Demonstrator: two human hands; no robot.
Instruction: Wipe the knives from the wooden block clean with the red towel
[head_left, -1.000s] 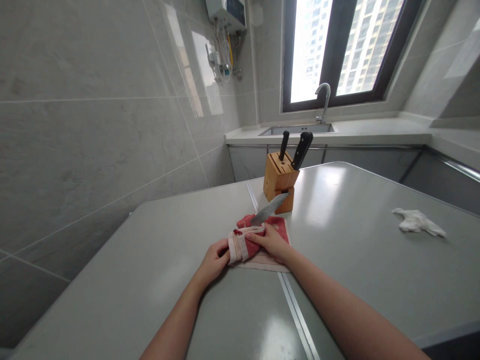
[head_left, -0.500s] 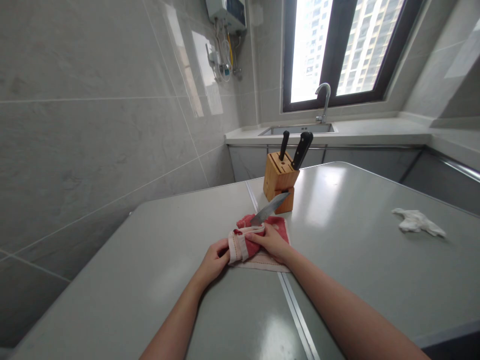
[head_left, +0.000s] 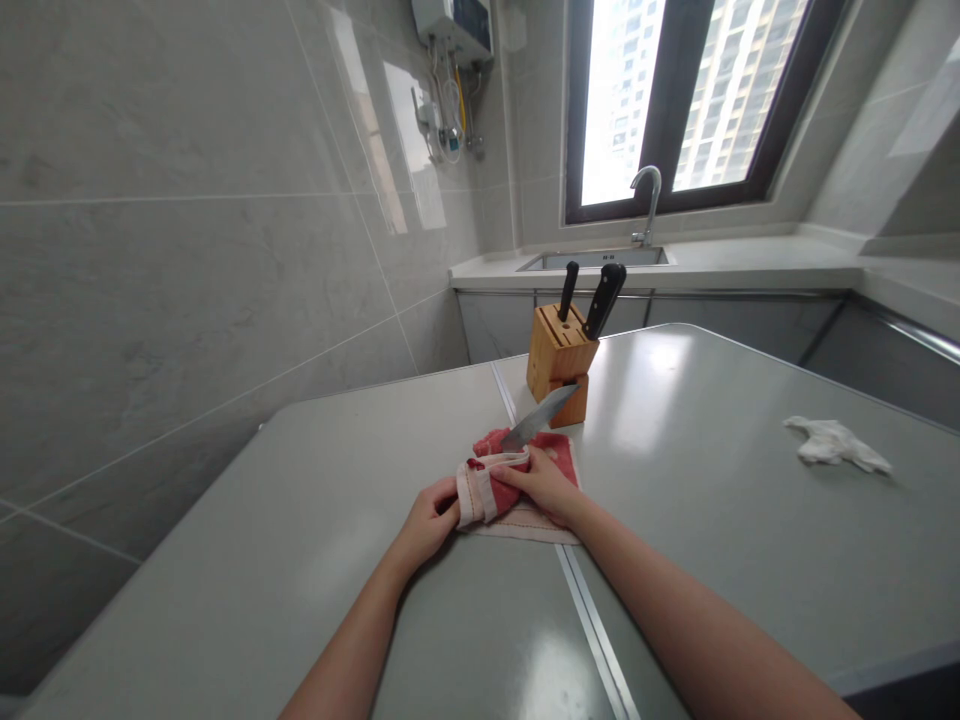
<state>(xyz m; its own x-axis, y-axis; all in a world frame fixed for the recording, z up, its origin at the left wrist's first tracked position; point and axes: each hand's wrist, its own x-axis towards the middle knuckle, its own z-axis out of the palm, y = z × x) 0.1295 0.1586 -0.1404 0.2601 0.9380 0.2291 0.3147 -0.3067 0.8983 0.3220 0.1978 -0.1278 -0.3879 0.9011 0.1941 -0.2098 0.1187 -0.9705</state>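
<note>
A kitchen knife [head_left: 541, 416] points away to the upper right, its bare blade coming out of a folded red and cream towel [head_left: 474, 496]. The blade's lower part is covered by the cloth. My left hand [head_left: 429, 522] is closed at the towel's left edge, in line with the blade; the knife's handle is hidden there by fingers and cloth. With thumb on top, my right hand [head_left: 546, 486] pinches the towel around the blade's lower part. Some of the towel lies spread on the table beneath both hands.
Just beyond the blade tip stands a wooden knife block [head_left: 564, 345] with black-handled knives [head_left: 604, 300] in it. A crumpled white cloth [head_left: 836, 445] lies on the grey table [head_left: 712, 520] at right. Behind are a counter with a sink [head_left: 600, 259] and a tap [head_left: 651, 205].
</note>
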